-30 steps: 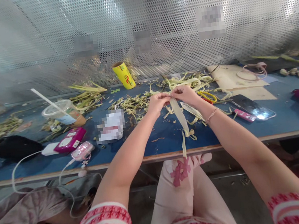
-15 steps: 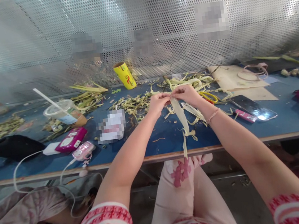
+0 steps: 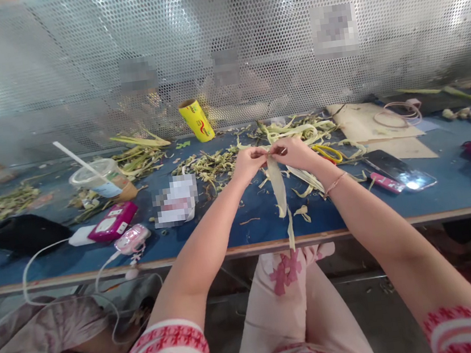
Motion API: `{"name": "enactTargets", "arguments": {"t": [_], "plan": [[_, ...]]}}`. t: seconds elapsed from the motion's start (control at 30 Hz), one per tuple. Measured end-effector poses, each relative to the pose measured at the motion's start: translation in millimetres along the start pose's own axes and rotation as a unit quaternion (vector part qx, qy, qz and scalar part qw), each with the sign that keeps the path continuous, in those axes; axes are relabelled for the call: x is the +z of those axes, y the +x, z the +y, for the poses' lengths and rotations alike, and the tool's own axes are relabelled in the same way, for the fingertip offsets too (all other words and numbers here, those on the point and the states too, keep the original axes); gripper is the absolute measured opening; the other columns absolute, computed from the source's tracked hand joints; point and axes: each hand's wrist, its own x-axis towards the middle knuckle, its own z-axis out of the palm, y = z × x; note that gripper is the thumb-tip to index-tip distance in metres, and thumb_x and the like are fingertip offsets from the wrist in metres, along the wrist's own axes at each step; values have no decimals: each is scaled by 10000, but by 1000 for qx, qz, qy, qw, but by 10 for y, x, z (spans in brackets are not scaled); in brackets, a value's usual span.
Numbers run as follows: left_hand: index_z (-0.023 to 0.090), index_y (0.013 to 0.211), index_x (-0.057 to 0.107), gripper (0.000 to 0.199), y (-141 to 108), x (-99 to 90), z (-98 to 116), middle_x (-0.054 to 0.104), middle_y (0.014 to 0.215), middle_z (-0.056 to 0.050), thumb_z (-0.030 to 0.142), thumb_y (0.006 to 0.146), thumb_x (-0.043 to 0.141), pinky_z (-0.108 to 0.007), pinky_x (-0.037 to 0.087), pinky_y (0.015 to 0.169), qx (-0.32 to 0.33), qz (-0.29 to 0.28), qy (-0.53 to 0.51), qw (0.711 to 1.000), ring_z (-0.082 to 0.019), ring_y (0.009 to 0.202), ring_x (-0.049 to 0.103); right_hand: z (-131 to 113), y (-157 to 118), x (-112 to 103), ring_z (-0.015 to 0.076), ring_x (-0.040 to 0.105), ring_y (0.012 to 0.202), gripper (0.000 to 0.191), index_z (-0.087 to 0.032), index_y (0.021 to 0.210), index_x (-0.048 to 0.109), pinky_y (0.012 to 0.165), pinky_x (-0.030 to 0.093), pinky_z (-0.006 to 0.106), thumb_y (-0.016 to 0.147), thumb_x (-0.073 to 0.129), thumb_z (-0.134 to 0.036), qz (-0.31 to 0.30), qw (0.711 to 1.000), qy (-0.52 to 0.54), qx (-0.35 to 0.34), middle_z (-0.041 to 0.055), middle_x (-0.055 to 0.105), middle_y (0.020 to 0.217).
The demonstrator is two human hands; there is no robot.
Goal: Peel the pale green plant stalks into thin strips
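A pale, flat plant strip [image 3: 277, 188] hangs from my fingertips above the blue table. My left hand [image 3: 250, 162] pinches its top end, and my right hand [image 3: 290, 151] grips the same end, fingertips nearly touching the left ones. Below the strip, a thin pale shred [image 3: 291, 230] lies over the table's front edge, beside a small curled scrap [image 3: 302, 213]. Dried greenish plant pieces [image 3: 212, 165] are heaped behind and left of my hands. More long pale strips [image 3: 298, 130] lie behind my right hand.
On the blue table [image 3: 225, 235] stand a yellow tube [image 3: 196, 121] and a plastic cup [image 3: 102, 178] with a straw. Purple device [image 3: 113, 221], black pouch [image 3: 25, 233] and cables lie left; phone [image 3: 400, 169] and brown paper [image 3: 372, 122] right. Someone's patterned trousers [image 3: 45, 343] show lower left.
The hanging strip has swung slightly left and its lower end is now apart from the shred and curled scrap on the table. My hands stay nearly in place, still pinching.
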Motion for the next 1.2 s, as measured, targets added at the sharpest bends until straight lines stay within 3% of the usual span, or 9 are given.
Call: {"name": "enactTargets", "arguments": {"t": [0.2, 0.37, 0.67, 0.8, 1.03, 1.2], "plan": [[150, 723, 661, 106, 28, -84, 12, 669, 653, -11, 77, 646, 666, -265, 499, 667, 99, -26, 153, 983, -124, 620, 613, 34, 18, -35, 159, 620, 724, 154, -214, 852, 775, 726, 458, 281, 798, 635, -250, -25, 997, -64, -33, 32, 732, 795], [165, 766, 658, 159, 8, -135, 30, 691, 735, -27, 51, 656, 648, -263, 495, 718, 144, -95, 204, 964, -131, 699, 631, 28, 18, -54, 138, 583, 651, 147, -236, 786, 786, 688, 415, 268, 787, 639, -229, -58, 995, -71, -35, -1, 714, 700], [157, 719, 653, 21, 7, -109, 9, 665, 689, -36, 162, 718, 673, -279, 471, 656, 95, -105, 207, 968, -140, 642, 614, 21, 8, -62, 157, 581, 658, 107, -204, 748, 761, 648, 389, 278, 729, 656, -201, -57, 994, -90, -22, 14, 695, 696], [151, 670, 641, 146, 14, -107, 11, 628, 596, -16, 232, 675, 762, -284, 484, 630, 53, -106, 158, 980, -129, 572, 592, -2, 6, -80, 148, 554, 650, 87, -192, 728, 744, 659, 380, 282, 743, 659, -204, -59, 993, -93, -35, 23, 674, 688], [128, 726, 656, 197, 24, -157, 42, 660, 628, -12, 259, 670, 792, -256, 518, 642, 27, -113, 68, 991, -103, 588, 613, -98, -3, -133, 128, 552, 648, 94, -180, 739, 726, 652, 407, 272, 751, 672, -257, -48, 999, -12, -14, 9, 661, 688], [121, 786, 653, 208, -4, -147, 97, 686, 681, -17, 227, 669, 789, -259, 531, 686, 56, -91, 37, 994, -99, 633, 633, -150, 1, -126, 146, 596, 705, 114, -162, 775, 724, 690, 463, 291, 737, 634, -221, -9, 998, 69, 8, 38, 692, 766]]}}
